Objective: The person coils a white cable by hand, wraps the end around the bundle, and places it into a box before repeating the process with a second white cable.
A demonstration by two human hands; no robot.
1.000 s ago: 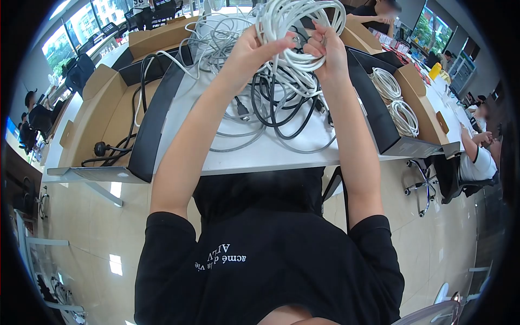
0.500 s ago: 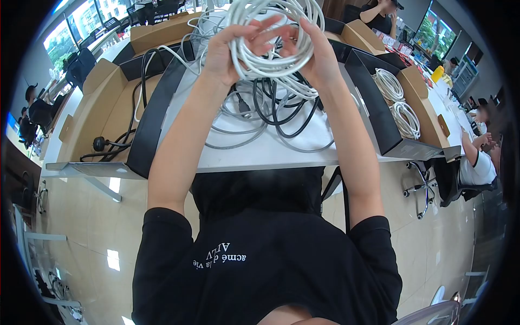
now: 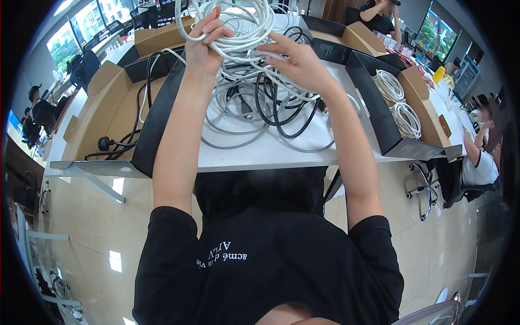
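My left hand point(image 3: 208, 46) is closed around one side of a thick coil of white cable point(image 3: 252, 42), held up over the far part of the table. Its fingers wrap through the loops. On the other side, my right hand point(image 3: 297, 60) is open, fingers stretched toward the coil and their tips at its strands. Under the coil lies a tangle of grey cable point(image 3: 233, 145) and black cable point(image 3: 297, 132) on the white table point(image 3: 238, 160). A dark plug connector point(image 3: 246, 110) shows among the loops.
A black-and-brown cardboard box point(image 3: 100, 116) on the left holds a black power cord point(image 3: 122, 145). Another box point(image 3: 379, 127) on the right holds bundled white cables point(image 3: 405, 120). More open boxes stand behind. People sit at the far right point(image 3: 479, 162) and back right point(image 3: 379, 21).
The white coil has shifted left with my left hand, now gripping its side. My right hand has come out of the loop and lowered, fingers extended.
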